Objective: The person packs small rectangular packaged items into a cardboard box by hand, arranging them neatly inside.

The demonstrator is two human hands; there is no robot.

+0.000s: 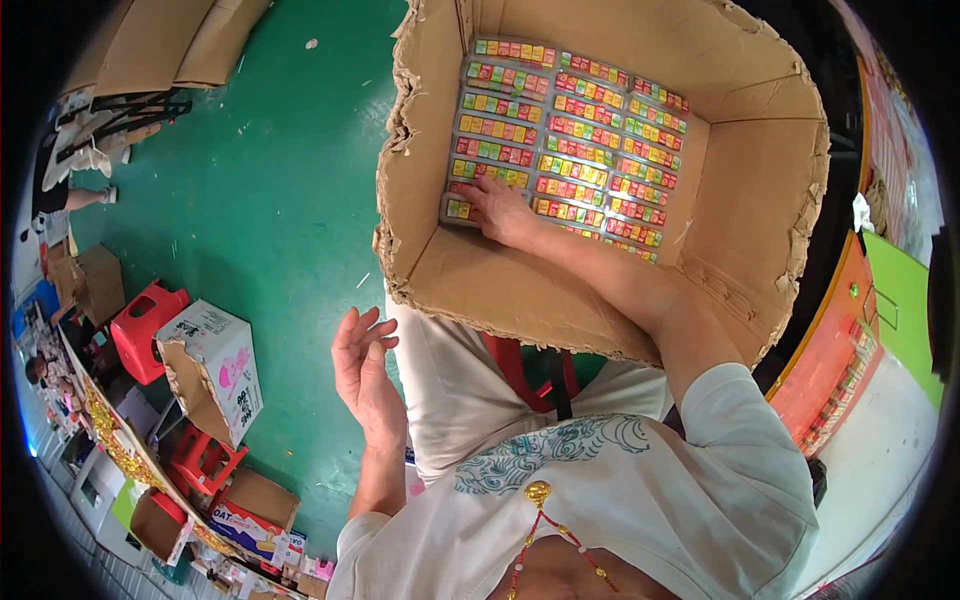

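Observation:
A deep cardboard box [570, 290] with ragged, torn rims stands in front of me. On its bottom lie several rows of clear plastic packs [570, 168], each filled with small red, yellow and green pieces. My right arm reaches over the near wall into the box. My right hand [500, 212] rests on the packs at the near left corner, fingers stretched toward one pack and covering part of it. Outside the box, over the green floor, my left hand [366, 375] is raised with its fingers apart and nothing in it.
Left on the green floor [300, 150] stand a white printed carton [235, 375], red plastic stools [145, 330] and an open snack carton [255, 515]. Flattened cardboard [165, 40] lies at the far left. An orange-red surface [815, 360] borders the box on the right.

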